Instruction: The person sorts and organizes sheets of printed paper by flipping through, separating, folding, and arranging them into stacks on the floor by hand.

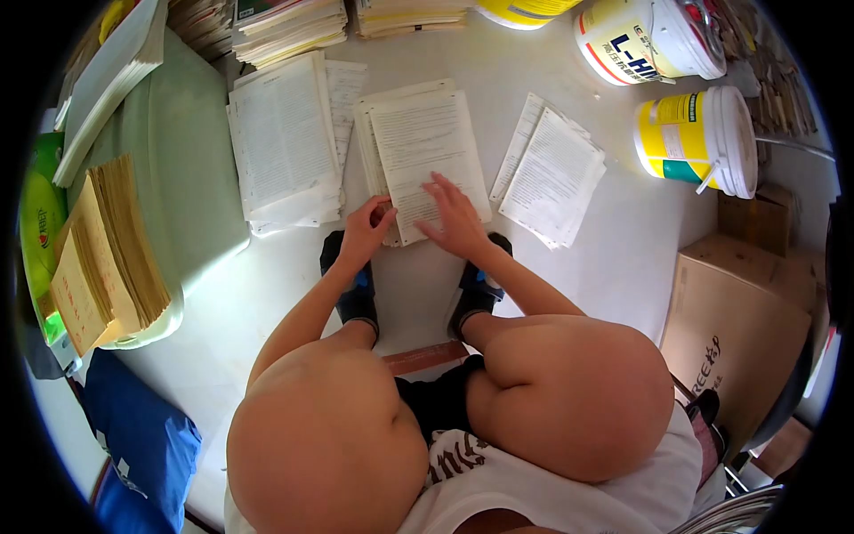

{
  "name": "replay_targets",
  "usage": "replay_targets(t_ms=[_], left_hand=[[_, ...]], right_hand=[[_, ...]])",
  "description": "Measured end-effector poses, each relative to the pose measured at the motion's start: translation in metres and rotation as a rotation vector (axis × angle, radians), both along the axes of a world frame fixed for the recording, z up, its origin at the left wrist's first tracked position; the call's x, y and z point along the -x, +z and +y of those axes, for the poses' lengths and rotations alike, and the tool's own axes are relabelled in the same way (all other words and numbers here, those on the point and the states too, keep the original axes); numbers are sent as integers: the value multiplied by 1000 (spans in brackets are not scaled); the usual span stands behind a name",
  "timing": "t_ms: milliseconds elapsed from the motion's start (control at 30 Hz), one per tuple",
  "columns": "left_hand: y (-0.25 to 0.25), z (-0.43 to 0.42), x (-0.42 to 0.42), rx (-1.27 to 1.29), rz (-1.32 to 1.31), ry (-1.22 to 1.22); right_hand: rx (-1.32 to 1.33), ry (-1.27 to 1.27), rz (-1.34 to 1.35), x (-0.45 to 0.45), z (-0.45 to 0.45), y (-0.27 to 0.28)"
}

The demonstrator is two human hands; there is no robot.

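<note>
A stack of printed sheets (427, 133) lies on the floor in front of my feet, with its top sheets shifted to the right of those below. My right hand (458, 222) rests on the lower part of the top sheet, fingers spread and stretched out. At the lower left edge of the stack is my left hand (363, 233), its fingers curled together. Something small, dark and reddish shows between them, but I cannot make out what it is. To the left lies a thicker paper pile (283, 142); to the right, a smaller, tilted pile (553, 178).
Yellow and white buckets (694, 142) stand at the back right, above a cardboard box (738, 329). A pale green container (200, 160) on the left carries brown-bound files (116, 258). More paper stacks (289, 31) line the back. A blue bag (142, 436) lies lower left.
</note>
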State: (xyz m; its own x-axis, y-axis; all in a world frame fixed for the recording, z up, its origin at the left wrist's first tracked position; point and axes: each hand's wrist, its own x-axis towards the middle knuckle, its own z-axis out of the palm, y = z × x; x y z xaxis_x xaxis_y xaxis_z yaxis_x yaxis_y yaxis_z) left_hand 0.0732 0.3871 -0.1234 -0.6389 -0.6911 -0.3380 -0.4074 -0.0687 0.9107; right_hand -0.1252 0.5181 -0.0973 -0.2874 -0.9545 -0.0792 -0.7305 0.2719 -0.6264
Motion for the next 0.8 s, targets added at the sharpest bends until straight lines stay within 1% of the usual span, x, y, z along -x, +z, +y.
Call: replay_targets(t_ms=[67,133,167,267,400,500,567,600,667,700,767,800], left_hand=[[3,-2,-1,-39,4,-1],[8,-5,-2,19,-1,-96],[11,-6,-1,20,1,-99],[15,-5,-1,-39,17,-100],[5,-4,-5,15,26,-99],[-2,-3,-6,33,53,-96],[-5,-3,-6,32,63,-89],[-6,-2,-6,29,70,-83],[1,-4,-5,27,78,-71],[4,-5,-6,13,61,-86],[8,-5,-7,-2,46,-102],[8,-5,-7,0,53,-100]], right_hand=[[32,201,20,-11,-7,-1],[23,237,62,-20,-7,0],[12,276,107,-21,-7,1],[-28,307,103,-18,-5,-2],[-46,307,153,-18,-1,-12],[-64,267,93,-18,1,-8],[-64,288,254,-17,4,-15],[-64,291,255,-15,5,-17],[93,207,-3,-5,1,-19],[93,211,-2,1,1,-19],[-158,-207,-333,16,-2,-10],[-52,-329,-484,32,2,-25]])
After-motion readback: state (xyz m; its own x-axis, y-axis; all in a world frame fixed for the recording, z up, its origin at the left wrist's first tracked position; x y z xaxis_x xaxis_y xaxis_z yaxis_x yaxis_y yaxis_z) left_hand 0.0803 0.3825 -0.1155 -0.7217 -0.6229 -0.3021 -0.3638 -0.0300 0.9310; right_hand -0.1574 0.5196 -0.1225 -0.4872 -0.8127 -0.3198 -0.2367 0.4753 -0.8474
